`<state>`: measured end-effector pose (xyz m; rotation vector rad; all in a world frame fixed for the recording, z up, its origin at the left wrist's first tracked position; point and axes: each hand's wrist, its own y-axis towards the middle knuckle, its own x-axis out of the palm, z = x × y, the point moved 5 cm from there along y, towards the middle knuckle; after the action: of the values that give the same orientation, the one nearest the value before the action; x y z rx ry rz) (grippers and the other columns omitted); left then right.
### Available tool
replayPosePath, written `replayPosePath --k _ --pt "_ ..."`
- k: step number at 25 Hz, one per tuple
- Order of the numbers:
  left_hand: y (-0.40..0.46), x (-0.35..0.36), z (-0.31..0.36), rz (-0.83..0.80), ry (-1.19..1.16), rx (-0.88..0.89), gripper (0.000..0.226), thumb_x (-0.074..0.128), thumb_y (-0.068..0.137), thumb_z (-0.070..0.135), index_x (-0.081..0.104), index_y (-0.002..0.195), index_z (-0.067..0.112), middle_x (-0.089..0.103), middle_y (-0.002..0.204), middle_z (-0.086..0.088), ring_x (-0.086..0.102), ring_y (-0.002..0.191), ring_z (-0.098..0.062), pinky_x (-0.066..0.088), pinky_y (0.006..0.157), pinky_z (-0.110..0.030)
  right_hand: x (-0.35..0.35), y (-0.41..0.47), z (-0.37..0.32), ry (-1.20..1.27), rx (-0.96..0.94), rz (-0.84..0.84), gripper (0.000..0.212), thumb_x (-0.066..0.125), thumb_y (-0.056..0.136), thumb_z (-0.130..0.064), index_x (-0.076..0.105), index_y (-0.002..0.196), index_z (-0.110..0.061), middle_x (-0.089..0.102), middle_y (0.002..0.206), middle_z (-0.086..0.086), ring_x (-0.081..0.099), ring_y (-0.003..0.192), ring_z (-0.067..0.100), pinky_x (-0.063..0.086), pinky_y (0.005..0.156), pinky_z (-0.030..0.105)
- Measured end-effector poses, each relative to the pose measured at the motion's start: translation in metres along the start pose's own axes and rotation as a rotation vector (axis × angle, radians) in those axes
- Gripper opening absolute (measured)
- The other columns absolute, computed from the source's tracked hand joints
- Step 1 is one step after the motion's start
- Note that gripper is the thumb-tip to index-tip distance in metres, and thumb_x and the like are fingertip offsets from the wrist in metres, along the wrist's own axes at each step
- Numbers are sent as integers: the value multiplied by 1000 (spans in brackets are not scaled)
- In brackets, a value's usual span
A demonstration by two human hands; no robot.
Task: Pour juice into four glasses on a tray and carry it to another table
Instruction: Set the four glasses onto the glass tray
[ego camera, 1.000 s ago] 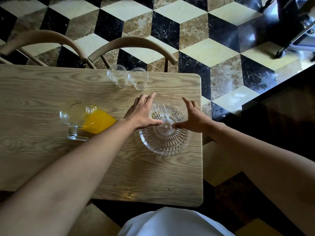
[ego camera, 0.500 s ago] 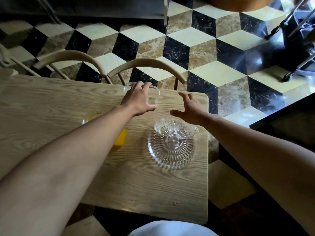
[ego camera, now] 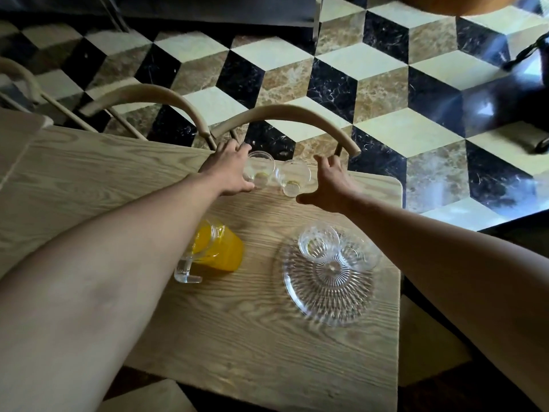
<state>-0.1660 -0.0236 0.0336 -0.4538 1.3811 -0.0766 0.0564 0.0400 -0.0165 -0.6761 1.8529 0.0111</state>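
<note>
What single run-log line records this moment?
stage: loading ribbed glass tray | left hand: on far clear glass | right hand: open beside second glass | on tray: two glasses | orange juice jug: untouched

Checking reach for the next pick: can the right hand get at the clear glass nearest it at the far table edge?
Probably yes: the right hand is open beside the clear empty glass, with nothing between them.

We see the table bearing a tray near its right edge, two glasses on the tray's far part, a jug left of the tray, two more glasses at the far edge, chairs behind it.
</note>
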Motion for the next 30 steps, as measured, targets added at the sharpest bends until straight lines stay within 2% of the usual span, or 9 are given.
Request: replayPosePath --k 10,13,21,30 --pt "74 34 -20 -159 -37 113 122 93 77 44 18 169 18 22 173 -15 25 160 -35 32 127 -52 33 51 -14 -44 21 -34 131 90 59 -64 22 159 -13 33 155 24 32 145 46 33 117 58" --pt "84 43 -15 -173 0 170 127 95 74 44 16 169 16 25 172 -13 25 160 -34 34 126 -51 36 52 -15 -67 43 -28 128 90 61 -61 23 158 -13 37 153 21 34 143 43 37 113 56" --pt "87 51 -17 -170 28 151 101 92 78 40 39 156 3 39 156 -16 37 149 -34 41 119 -51 26 48 -20 -114 24 -17 107 86 70 -56 36 153 -9 47 143 17 46 132 38 42 108 52" --pt "74 48 -30 -111 17 150 102 92 76 42 40 156 5 40 158 -13 36 149 -35 40 119 -51 32 41 -33 -174 29 -25 101 85 70 -59 43 146 -7 49 139 17 49 130 37 41 106 51"
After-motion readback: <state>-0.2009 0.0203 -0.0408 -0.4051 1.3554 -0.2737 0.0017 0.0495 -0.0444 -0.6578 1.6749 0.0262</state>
